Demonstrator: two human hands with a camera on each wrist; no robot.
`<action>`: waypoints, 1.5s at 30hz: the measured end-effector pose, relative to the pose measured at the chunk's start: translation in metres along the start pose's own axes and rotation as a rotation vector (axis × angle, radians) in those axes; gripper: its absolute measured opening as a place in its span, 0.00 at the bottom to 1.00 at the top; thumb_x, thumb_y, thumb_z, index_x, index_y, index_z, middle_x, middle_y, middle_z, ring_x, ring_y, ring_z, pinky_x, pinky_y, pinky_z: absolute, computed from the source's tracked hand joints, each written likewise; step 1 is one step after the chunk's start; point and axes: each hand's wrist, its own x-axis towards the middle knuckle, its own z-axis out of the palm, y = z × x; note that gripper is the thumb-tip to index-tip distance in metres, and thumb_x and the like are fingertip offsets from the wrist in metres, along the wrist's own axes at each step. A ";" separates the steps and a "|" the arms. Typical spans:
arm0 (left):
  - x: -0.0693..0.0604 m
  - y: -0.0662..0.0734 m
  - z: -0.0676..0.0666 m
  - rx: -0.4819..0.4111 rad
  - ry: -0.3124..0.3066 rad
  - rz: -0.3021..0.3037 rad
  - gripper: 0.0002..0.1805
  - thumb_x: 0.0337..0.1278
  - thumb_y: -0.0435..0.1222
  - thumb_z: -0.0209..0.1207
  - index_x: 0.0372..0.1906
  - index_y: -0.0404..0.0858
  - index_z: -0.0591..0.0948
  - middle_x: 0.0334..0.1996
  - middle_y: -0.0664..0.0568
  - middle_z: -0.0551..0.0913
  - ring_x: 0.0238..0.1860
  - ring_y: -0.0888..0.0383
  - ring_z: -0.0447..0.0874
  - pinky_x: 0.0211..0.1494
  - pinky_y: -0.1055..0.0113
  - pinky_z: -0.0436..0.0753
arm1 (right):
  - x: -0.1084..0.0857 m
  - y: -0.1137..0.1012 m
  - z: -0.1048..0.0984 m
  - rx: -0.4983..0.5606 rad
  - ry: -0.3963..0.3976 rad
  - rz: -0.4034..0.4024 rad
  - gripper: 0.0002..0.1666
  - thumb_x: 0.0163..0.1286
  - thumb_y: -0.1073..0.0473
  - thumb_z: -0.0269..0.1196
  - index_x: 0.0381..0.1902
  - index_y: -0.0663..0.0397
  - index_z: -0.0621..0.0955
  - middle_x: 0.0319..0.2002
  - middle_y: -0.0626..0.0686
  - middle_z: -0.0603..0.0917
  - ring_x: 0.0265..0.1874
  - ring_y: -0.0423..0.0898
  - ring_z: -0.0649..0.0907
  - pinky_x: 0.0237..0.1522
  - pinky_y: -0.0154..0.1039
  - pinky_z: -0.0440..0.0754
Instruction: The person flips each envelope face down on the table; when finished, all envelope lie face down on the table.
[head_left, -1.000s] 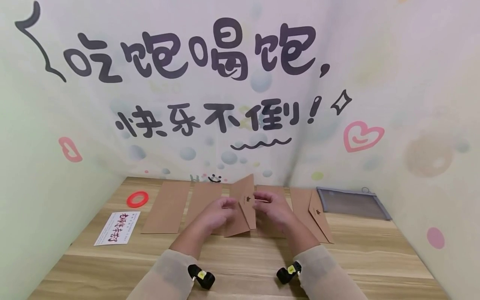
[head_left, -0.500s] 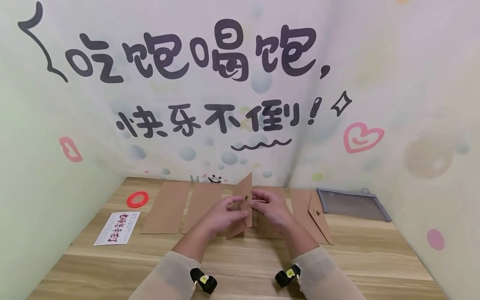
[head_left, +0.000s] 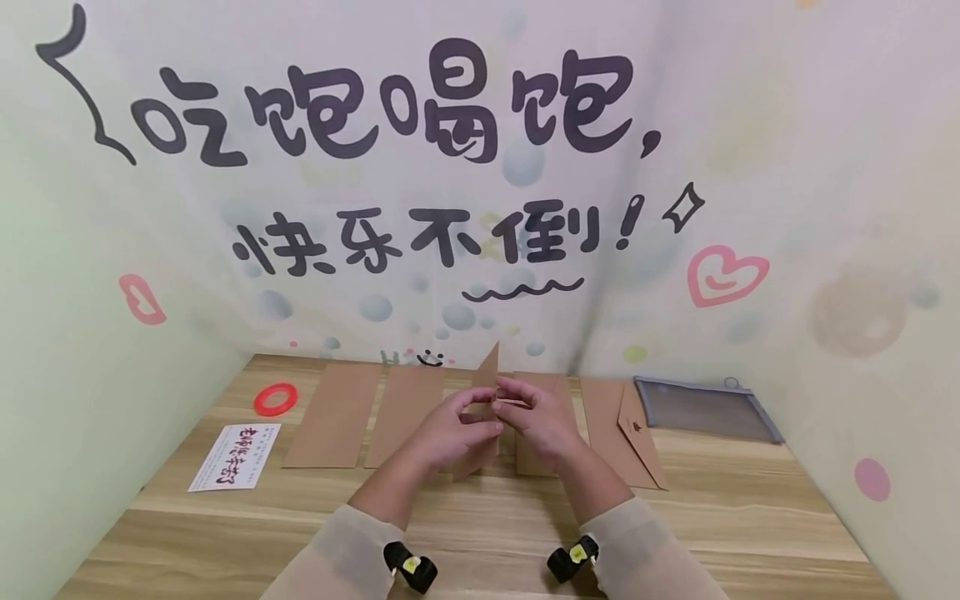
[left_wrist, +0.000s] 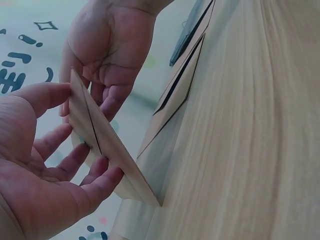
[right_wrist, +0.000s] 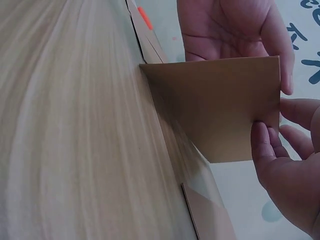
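Turned edge-on, the envelope [right_wrist: 215, 105] stands clamped between left fingers [left_wrist: 74, 161] and right fingers [right_wrist: 263, 145].

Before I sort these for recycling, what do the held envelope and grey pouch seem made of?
Held envelope: probably matte kraft paper, from its plain brown face and thin edges. Grey pouch: perhaps dull mesh or plastic, its panel looking translucent.

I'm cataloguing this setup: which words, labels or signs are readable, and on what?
"吃饱喝饱," black, on the pale patterned backdrop.
"快乐不倒!" black, below.
Greenish mark at the backdrop's foot: unclear.
"老师您辛苦了" red, on the white rectangular paper card; finer print too small.
Dark mark on the rightmost brown paper envelope: too small.
Yellow labels on the black wrist devices: too small.
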 end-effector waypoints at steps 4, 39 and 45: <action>-0.001 0.001 0.000 -0.021 0.006 0.004 0.32 0.65 0.46 0.72 0.73 0.50 0.78 0.74 0.54 0.78 0.71 0.45 0.80 0.69 0.51 0.85 | -0.001 0.000 0.001 0.014 -0.010 0.007 0.33 0.75 0.63 0.68 0.75 0.59 0.77 0.64 0.59 0.84 0.62 0.46 0.84 0.62 0.36 0.86; 0.003 0.010 -0.014 -0.199 0.199 -0.036 0.34 0.63 0.26 0.59 0.75 0.43 0.77 0.64 0.37 0.85 0.53 0.55 0.89 0.55 0.65 0.86 | 0.004 0.024 0.002 -0.066 -0.165 0.094 0.32 0.79 0.54 0.66 0.78 0.48 0.75 0.74 0.59 0.79 0.72 0.54 0.80 0.73 0.51 0.81; 0.005 0.003 -0.024 -0.156 0.249 -0.062 0.37 0.60 0.24 0.60 0.75 0.46 0.78 0.68 0.36 0.82 0.54 0.51 0.85 0.45 0.66 0.84 | 0.003 0.025 0.001 -0.044 -0.104 0.113 0.32 0.80 0.59 0.63 0.78 0.58 0.72 0.73 0.64 0.78 0.71 0.57 0.81 0.76 0.55 0.77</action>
